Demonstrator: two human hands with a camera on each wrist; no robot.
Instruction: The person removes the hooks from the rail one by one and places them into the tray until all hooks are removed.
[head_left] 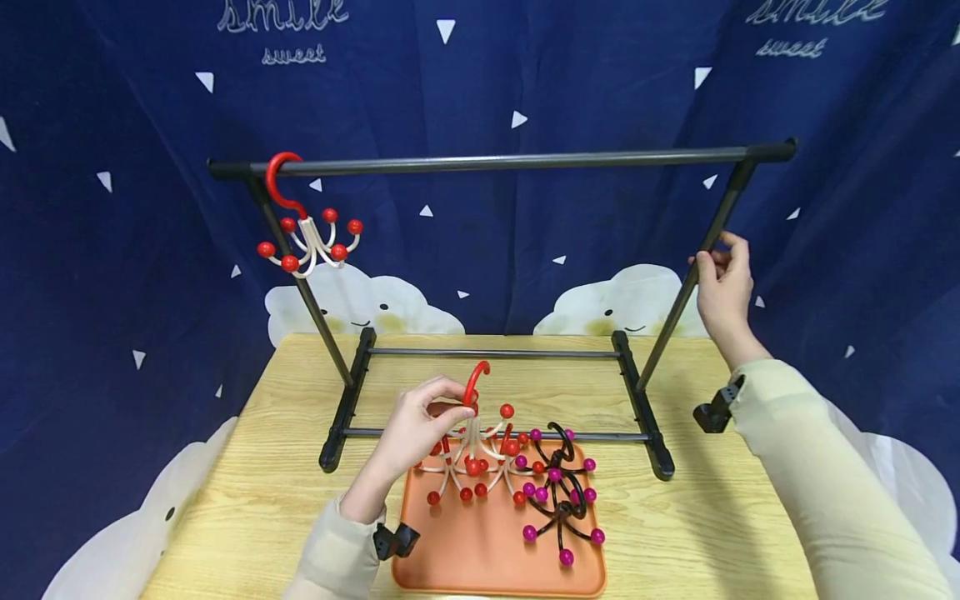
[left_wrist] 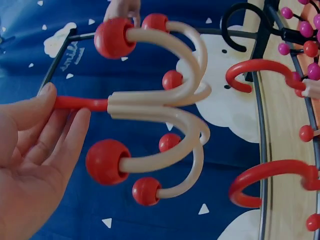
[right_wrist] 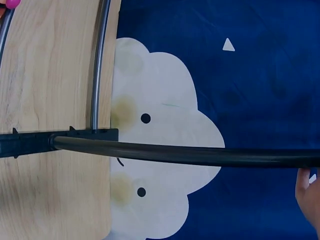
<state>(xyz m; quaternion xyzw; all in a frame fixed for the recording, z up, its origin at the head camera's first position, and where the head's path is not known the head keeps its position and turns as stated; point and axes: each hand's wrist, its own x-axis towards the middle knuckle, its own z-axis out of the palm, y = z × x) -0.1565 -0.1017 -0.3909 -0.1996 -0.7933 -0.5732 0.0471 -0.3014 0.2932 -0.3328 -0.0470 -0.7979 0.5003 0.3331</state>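
My left hand (head_left: pixel 422 423) pinches the red hook stem of a multi-arm hanger (left_wrist: pixel 155 102) with cream arms and red ball tips, held above the orange tray (head_left: pixel 480 558). In the left wrist view its thumb and fingers (left_wrist: pixel 75 135) grip the red part just behind the cream arms. My right hand (head_left: pixel 726 287) holds the right upright (head_left: pixel 682 308) of a black rack, its fingers around the post. A matching red hanger (head_left: pixel 311 242) hangs by its hook at the left end of the top bar (head_left: pixel 487 162).
In the tray lie more red-tipped hangers (head_left: pixel 450 477) and black hangers (head_left: pixel 562 517) with magenta balls. The rack's base (head_left: pixel 347 408) stands on the wooden table (head_left: pixel 247 492), its lower rear bar (head_left: pixel 495 353) near the back edge. A blue curtain (head_left: pixel 480 242) hangs behind.
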